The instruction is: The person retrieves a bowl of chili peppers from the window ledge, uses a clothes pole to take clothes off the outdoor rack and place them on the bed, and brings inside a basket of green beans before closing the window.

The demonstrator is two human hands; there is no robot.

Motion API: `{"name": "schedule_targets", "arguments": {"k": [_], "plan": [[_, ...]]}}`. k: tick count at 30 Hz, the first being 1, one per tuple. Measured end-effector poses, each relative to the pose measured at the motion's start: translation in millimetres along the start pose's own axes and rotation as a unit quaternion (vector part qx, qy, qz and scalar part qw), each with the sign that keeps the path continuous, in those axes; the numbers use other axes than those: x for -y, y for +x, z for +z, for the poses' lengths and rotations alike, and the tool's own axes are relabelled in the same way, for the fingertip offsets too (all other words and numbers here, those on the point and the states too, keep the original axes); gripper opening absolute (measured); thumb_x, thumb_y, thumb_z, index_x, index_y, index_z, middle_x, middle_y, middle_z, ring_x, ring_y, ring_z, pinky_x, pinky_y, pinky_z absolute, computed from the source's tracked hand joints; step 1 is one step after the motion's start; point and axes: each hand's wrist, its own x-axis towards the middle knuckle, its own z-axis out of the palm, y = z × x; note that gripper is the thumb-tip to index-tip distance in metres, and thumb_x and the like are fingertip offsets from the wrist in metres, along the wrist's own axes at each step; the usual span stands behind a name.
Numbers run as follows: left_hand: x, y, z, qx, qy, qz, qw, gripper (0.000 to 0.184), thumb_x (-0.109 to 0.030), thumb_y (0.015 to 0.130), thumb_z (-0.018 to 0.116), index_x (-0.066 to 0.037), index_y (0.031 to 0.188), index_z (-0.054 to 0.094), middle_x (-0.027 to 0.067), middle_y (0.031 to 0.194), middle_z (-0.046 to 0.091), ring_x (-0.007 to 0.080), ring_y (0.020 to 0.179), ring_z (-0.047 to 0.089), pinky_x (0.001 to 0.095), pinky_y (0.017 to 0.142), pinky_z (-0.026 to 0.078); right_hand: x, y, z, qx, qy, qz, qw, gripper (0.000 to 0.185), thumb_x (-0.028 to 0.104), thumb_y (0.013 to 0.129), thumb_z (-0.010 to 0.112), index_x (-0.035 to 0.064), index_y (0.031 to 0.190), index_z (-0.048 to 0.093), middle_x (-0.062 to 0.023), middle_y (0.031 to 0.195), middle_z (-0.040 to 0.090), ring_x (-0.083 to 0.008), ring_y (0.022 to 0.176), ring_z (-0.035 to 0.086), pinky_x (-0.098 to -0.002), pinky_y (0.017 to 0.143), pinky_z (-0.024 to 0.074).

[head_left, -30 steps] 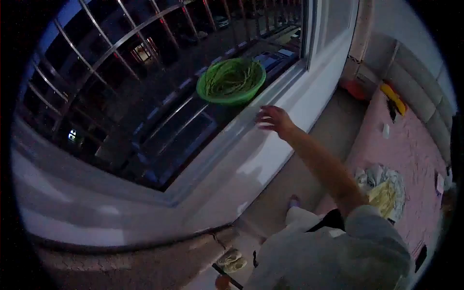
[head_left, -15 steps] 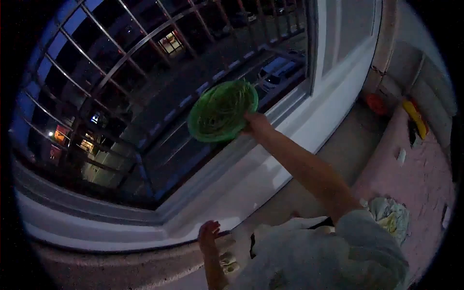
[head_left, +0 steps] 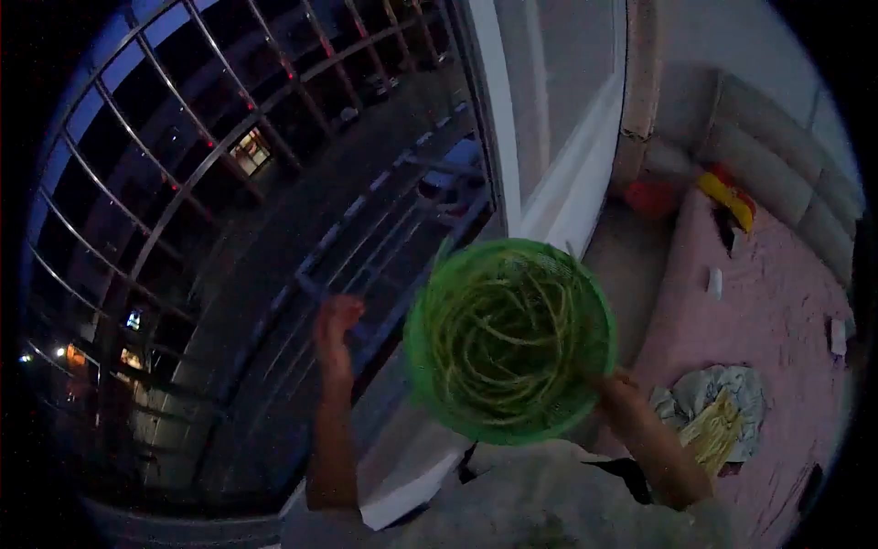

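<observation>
A round green basket (head_left: 422, 352) is held up in front of my body, inside the window. Long, thin green strands (head_left: 512, 339), like bean pods, lie coiled in it. My right hand (head_left: 617, 393) grips its rim at the lower right; the fingertips are partly hidden. To the left of the basket, my left hand (head_left: 339, 320) is raised before the window opening, apart from the basket. Its fingers look bent and are blurred, and I cannot make out anything in them.
Metal window bars (head_left: 197, 174) curve across the left, with a dark street beyond. The white window frame (head_left: 508, 137) rises behind the basket. At the right is a bed with a pink cover (head_left: 777, 339), bearing crumpled cloths (head_left: 713, 416) and a yellow item (head_left: 727, 199).
My right hand took hold of the green basket and brought it from the window opening in toward my body. My left hand came into view and rose. The view has turned.
</observation>
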Motion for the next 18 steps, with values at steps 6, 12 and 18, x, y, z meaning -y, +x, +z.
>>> {"name": "schedule_targets", "arguments": {"k": [6,12,18], "plan": [[81.6,172.7,184.2,0.151,-0.026,-0.02,0.988,0.049,-0.042,0.091,0.035,-0.002,0.112,0.054,0.0079,0.109,0.056,0.0173,0.101,0.05,0.0301,0.091,0.036,-50.3,-60.9,-80.8,-0.249,0.051,-0.141,0.957,0.029,0.019,0.082,0.056,0.0023,0.106,0.053,-0.0046,0.095,0.06,-0.0136,0.076,0.057,-0.0255,0.059,0.0456],[133.7,265.5,330.6,0.155,-0.225,-0.078,0.959,0.06,-0.049,0.092,0.028,-0.001,0.125,0.042,0.0086,0.118,0.05,0.0186,0.11,0.044,0.0291,0.094,0.033,-75.5,-141.9,-86.7,-0.352,0.042,-0.236,0.905,0.029,0.021,0.083,0.055,0.0038,0.106,0.053,-0.0059,0.097,0.059,-0.0159,0.081,0.058,-0.0279,0.065,0.0488],[198.0,295.3,341.8,0.147,-0.113,0.167,0.968,0.055,-0.042,0.094,0.025,0.001,0.126,0.037,0.0106,0.123,0.045,0.0188,0.109,0.044,0.0291,0.094,0.032,-90.1,-164.7,-75.0,-0.404,0.044,-0.241,0.881,0.029,0.021,0.083,0.055,0.0039,0.106,0.052,-0.0062,0.097,0.059,-0.0163,0.082,0.058,-0.0283,0.066,0.0491]]}}
